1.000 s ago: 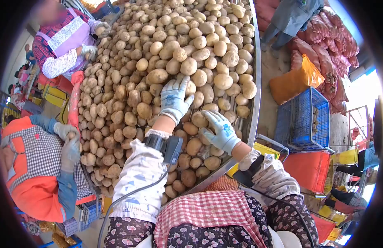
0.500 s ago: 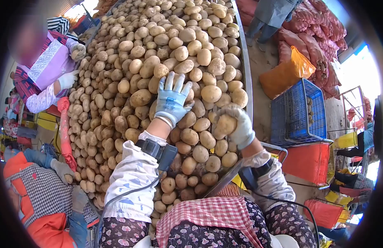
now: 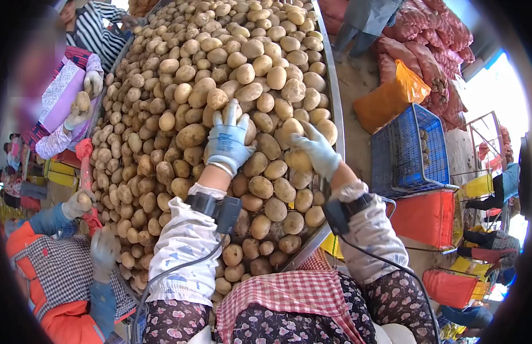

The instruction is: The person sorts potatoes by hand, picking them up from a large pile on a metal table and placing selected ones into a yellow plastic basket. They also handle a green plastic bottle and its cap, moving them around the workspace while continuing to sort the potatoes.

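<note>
My left hand [image 3: 228, 142], in a pale blue and white glove, lies on the potato heap with its fingers spread over several potatoes. My right hand [image 3: 318, 150], in a similar glove, is at the heap's right side. Its fingers curve over a pale potato [image 3: 301, 161], with a fingertip close to another potato [image 3: 291, 129]. The thumb of that hand is mostly hidden. Tan potatoes of many sizes, some with soil on them, surround both hands.
A metal rim [image 3: 336, 97] bounds the heap on the right. Beyond it stand a blue crate [image 3: 392, 163], an orange sack [image 3: 380, 106] and red mesh sacks [image 3: 418, 54]. Co-workers' gloved hands [image 3: 94, 83] are along the left edge. Cables run from my wrist devices [image 3: 231, 215].
My right hand has moved left and slightly up with a potato, onto the heap. My left hand stays on the potatoes. Co-workers' hands at the left have shifted; one there now holds up a potato.
</note>
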Motion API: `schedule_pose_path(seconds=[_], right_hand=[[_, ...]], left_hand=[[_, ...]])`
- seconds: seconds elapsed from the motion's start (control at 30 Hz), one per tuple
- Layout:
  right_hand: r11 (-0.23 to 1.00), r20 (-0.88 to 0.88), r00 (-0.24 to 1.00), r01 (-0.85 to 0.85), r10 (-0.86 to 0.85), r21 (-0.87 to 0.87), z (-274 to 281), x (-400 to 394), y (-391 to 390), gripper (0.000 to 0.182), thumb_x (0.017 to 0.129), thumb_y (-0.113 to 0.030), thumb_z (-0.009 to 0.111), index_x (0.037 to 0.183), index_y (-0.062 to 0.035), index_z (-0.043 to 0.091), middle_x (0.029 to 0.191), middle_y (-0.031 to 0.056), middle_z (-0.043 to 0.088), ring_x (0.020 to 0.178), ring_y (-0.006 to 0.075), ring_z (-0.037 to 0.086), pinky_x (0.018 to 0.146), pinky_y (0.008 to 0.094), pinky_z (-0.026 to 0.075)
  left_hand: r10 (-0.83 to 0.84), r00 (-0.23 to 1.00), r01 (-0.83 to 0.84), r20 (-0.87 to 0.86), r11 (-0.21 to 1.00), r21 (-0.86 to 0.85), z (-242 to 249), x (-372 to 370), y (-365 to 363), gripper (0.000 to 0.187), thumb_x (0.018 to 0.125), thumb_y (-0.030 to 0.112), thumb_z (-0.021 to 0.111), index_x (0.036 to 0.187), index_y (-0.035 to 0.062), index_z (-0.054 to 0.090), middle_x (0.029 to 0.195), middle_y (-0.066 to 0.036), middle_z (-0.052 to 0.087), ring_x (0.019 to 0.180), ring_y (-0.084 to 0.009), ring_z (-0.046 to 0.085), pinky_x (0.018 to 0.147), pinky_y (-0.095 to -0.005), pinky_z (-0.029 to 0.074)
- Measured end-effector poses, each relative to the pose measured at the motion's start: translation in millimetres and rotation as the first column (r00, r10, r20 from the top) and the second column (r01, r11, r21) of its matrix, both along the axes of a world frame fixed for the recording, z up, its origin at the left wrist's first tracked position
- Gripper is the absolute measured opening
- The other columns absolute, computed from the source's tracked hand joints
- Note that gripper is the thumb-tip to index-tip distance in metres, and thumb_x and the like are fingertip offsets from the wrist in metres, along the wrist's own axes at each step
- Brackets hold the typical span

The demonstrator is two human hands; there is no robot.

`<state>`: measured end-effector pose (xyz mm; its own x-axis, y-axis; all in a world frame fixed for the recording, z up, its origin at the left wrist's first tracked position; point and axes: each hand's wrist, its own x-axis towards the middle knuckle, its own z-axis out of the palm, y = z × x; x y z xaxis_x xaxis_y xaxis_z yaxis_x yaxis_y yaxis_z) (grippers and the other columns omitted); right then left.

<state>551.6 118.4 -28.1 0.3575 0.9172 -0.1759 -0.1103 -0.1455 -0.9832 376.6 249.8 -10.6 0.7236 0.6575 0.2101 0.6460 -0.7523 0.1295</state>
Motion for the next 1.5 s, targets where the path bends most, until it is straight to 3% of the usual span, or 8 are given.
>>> schedule_pose_path(seconds=[0.1, 0.17, 0.3, 0.5, 0.8, 1.03, 1.2, 1.5], right_hand=[[0.978, -0.856, 0.501, 0.077, 0.129, 0.193, -10, -14, -46, 0.061, 0.092, -0.046, 0.056, 0.134, -0.0031, 0.044, 0.124, 0.0168, 0.055, 0.11, 0.0288, 0.057, 0.092, 0.0385, 0.05], [0.974, -0.898, 0.406, 0.07, 0.171, 0.217, -13, -24, -61, 0.063, 0.091, -0.051, 0.053, 0.132, -0.0046, 0.046, 0.123, 0.0173, 0.056, 0.109, 0.0303, 0.058, 0.09, 0.0418, 0.052], [0.99, -0.978, 0.21, 0.133, 0.007, 0.036, 6, -53, -81, 0.066, 0.089, -0.059, 0.05, 0.131, -0.0083, 0.048, 0.121, 0.0174, 0.057, 0.104, 0.0345, 0.06, 0.085, 0.0484, 0.054], [0.979, -0.963, 0.234, 0.116, 0.135, 0.165, -21, -53, -131, 0.067, 0.088, -0.063, 0.049, 0.129, -0.0092, 0.05, 0.119, 0.0144, 0.059, 0.102, 0.0314, 0.061, 0.083, 0.0434, 0.055], [0.87, -0.909, 0.363, 0.494, -0.203, 0.003, -20, -30, -256, 0.087, 0.081, -0.072, 0.05, 0.136, -0.0049, 0.042, 0.13, 0.0173, 0.052, 0.116, 0.0312, 0.054, 0.096, 0.0452, 0.048], [0.612, -0.091, 0.693, 0.559, -0.715, -0.56, -71, 4, -323, 0.059, 0.094, -0.05, 0.049, 0.142, -0.0187, 0.036, 0.141, 0.0075, 0.041, 0.128, 0.026, 0.04, 0.09, 0.048, 0.046], [0.69, -0.203, 0.678, 0.596, -0.707, -0.41, -113, 2, -333, 0.052, 0.094, -0.043, 0.052, 0.14, -0.0206, 0.039, 0.138, 0.0055, 0.043, 0.12, 0.0258, 0.046, 0.086, 0.0452, 0.049], [0.799, -0.824, 0.521, 0.582, -0.224, 0.151, -21, 0, -254, 0.046, 0.092, -0.031, 0.056, 0.133, -0.014, 0.043, 0.122, 0.0155, 0.056, 0.102, 0.0276, 0.061, 0.08, 0.0394, 0.053]], left_hand=[[-0.177, 0.752, 0.215, 0.635, 0.976, 0.018, -14, -16, -2, 0.061, 0.076, 0.034, 0.075, 0.126, 0.0096, 0.051, 0.139, -0.017, 0.04, 0.125, -0.0365, 0.042, 0.103, -0.0429, 0.041], [0.487, 0.464, 0.732, 0.74, 0.259, -0.63, -6, -26, -38, 0.064, 0.088, 0.055, 0.054, 0.128, 0.0055, 0.047, 0.125, -0.015, 0.054, 0.11, -0.0305, 0.058, 0.094, -0.041, 0.05], [0.788, 0.42, 0.906, 0.45, -0.395, -0.153, -5, -32, -94, 0.075, 0.086, 0.069, 0.042, 0.131, 0.0087, 0.046, 0.119, -0.016, 0.057, 0.109, -0.0302, 0.059, 0.085, -0.0476, 0.054], [0.834, 0.415, 0.8, 0.363, -0.146, -0.581, 29, -30, -158, 0.079, 0.085, 0.072, 0.043, 0.135, 0.0098, 0.044, 0.122, -0.011, 0.057, 0.112, -0.0255, 0.055, 0.096, -0.0446, 0.047], [-0.141, 0.829, 0.559, 0.542, 0.164, -0.813, -20, 45, -240, 0.078, 0.087, 0.045, 0.066, 0.139, -0.0027, 0.032, 0.134, -0.016, 0.045, 0.123, -0.0248, 0.047, 0.105, -0.0334, 0.037], [-0.367, 0.81, 0.367, 0.458, 0.926, 0.091, -28, 103, -150, 0.06, 0.085, 0.028, 0.064, 0.136, 0.0057, 0.042, 0.137, -0.027, 0.041, 0.121, -0.0436, 0.045, 0.104, -0.0444, 0.037], [-0.201, 0.979, 0.2, 0.014, 0.961, -0.191, -28, 150, -104, 0.059, 0.083, 0.038, 0.063, 0.137, 0.0247, 0.044, 0.148, -0.018, 0.031, 0.122, -0.0376, 0.048, 0.1, -0.0477, 0.04], [-0.566, 0.499, 0.821, 0.657, 0.551, -0.149, -10, 114, -199, 0.043, 0.086, 0.021, 0.063, 0.124, 0.0023, 0.054, 0.119, -0.019, 0.059, 0.11, -0.0307, 0.058, 0.094, -0.0381, 0.046]])
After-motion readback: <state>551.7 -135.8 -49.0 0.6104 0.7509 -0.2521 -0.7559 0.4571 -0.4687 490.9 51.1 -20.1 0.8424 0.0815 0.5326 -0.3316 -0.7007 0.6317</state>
